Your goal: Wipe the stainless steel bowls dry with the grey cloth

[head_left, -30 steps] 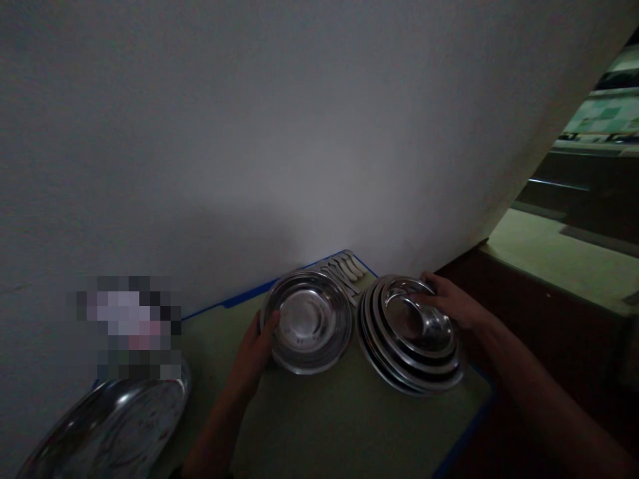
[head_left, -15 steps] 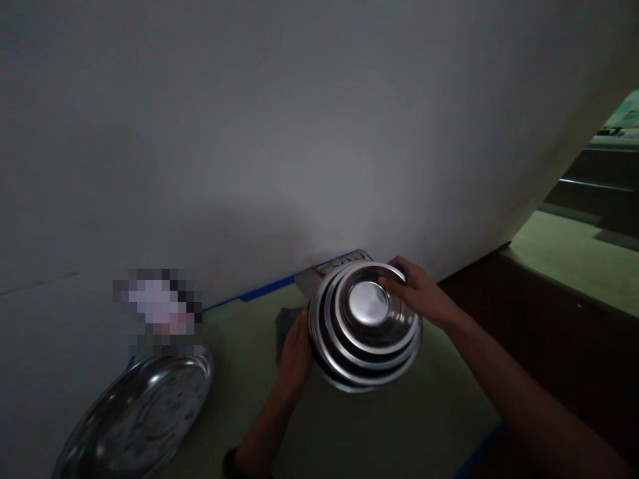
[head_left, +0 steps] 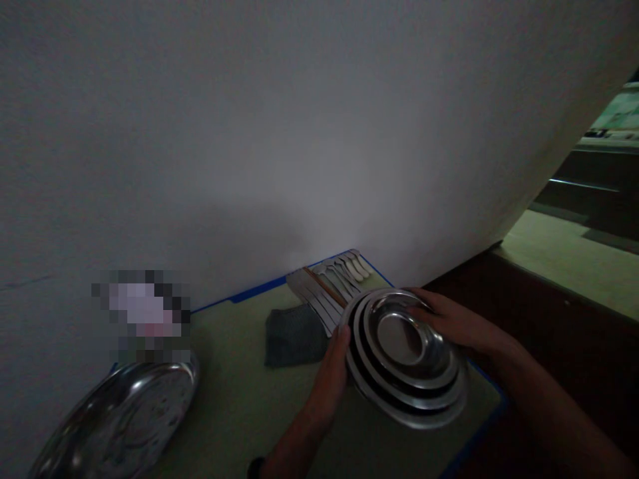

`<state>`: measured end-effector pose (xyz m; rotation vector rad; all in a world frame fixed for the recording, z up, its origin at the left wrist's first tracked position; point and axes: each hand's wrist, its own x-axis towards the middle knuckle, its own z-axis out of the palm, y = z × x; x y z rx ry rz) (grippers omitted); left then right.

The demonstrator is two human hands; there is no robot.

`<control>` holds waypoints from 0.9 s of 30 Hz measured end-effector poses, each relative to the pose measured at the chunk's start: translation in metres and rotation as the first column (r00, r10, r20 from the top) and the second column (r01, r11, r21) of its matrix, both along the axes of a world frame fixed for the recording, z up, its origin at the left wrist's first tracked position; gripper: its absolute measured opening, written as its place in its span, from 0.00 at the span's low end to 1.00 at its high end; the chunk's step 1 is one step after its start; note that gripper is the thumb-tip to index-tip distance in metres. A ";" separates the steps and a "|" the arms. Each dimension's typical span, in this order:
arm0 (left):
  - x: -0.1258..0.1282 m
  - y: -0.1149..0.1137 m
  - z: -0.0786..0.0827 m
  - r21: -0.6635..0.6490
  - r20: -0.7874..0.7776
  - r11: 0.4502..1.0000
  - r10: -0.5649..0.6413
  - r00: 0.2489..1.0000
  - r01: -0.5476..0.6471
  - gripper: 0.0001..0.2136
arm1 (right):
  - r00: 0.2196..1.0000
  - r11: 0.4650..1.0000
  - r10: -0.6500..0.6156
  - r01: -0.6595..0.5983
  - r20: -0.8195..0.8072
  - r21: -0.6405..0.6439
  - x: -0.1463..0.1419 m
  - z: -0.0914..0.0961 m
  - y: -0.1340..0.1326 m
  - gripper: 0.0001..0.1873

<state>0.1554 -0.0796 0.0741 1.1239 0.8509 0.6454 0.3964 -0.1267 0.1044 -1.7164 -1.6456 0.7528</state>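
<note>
Several shiny metal bowls point(head_left: 399, 336) sit nested inside one another, tilted, above the right part of the table. My left hand point(head_left: 333, 372) grips the outer rim on the left side. At the upper right, my right hand point(head_left: 444, 316) holds the rim, with its thumb inside the smallest bowl. Behind the bowls lies a row of metal cutlery point(head_left: 344, 271), partly covered by the stack. A folded grey cloth point(head_left: 292, 339) lies flat just left of my left hand.
A large oval metal tray point(head_left: 124, 412) stands at the lower left, beside a pixelated patch. Blue tape point(head_left: 259, 287) edges the pale green tabletop point(head_left: 224, 386). A grey wall point(head_left: 249, 133) rises directly behind. Dark red floor point(head_left: 564, 306) shows to the right.
Both hands have carried the nested bowls to the right and lower in the view. The cutlery and the grey cloth, mostly covered before, now show much more.
</note>
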 end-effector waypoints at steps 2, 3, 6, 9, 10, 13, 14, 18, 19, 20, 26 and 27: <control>0.016 -0.007 0.001 0.126 -0.039 0.992 -0.015 0.999 0.019 0.28 | 1.000 1.000 -0.016 0.016 0.024 -0.012 0.018 -0.001 -0.007 0.22; 0.023 -0.008 0.002 0.174 -0.077 0.984 -0.028 0.997 0.041 0.28 | 0.998 0.999 -0.036 0.037 0.043 -0.017 0.027 -0.001 -0.009 0.22; 0.042 -0.005 0.005 0.258 -0.263 0.957 -0.059 0.963 0.129 0.24 | 0.989 0.993 -0.111 0.113 0.098 -0.022 0.050 -0.006 -0.012 0.21; 0.053 0.007 0.004 0.228 -0.351 0.959 -0.078 0.933 0.165 0.23 | 0.977 0.985 -0.170 0.171 0.128 0.001 0.064 -0.017 -0.005 0.19; 0.054 0.011 0.002 0.225 -0.342 0.963 -0.066 0.937 0.150 0.25 | 0.970 0.980 -0.199 0.200 0.139 0.008 0.065 -0.021 -0.001 0.18; 0.054 0.019 -0.003 0.329 -0.297 0.940 0.012 0.955 0.091 0.31 | 0.941 0.956 -0.291 0.291 0.171 0.027 0.064 -0.034 0.013 0.19; 0.053 0.019 -0.004 0.389 -0.287 0.916 0.017 0.958 0.100 0.33 | 0.935 0.951 -0.308 0.308 0.177 0.032 0.063 -0.037 0.018 0.19; 0.042 0.011 -0.003 0.537 -0.361 0.801 -0.066 0.930 0.264 0.31 | 0.932 0.950 -0.310 0.309 0.186 0.038 0.056 -0.040 0.027 0.22; 0.039 0.009 -0.001 0.548 -0.392 0.783 -0.070 0.917 0.294 0.29 | 0.934 0.953 -0.300 0.300 0.195 0.033 0.055 -0.038 0.027 0.22; 0.037 0.007 0.000 0.556 -0.418 0.770 -0.067 0.906 0.313 0.28 | 0.935 0.958 -0.286 0.287 0.210 0.024 0.054 -0.036 0.026 0.21; 0.017 0.016 0.015 0.601 -0.464 0.704 -0.079 0.883 0.379 0.18 | 0.892 0.963 -0.249 0.268 0.378 0.003 0.035 -0.028 0.020 0.25; 0.012 0.019 0.018 0.596 -0.464 0.695 -0.111 0.879 0.403 0.17 | 0.868 0.955 -0.289 0.291 0.405 0.056 0.026 -0.026 0.021 0.28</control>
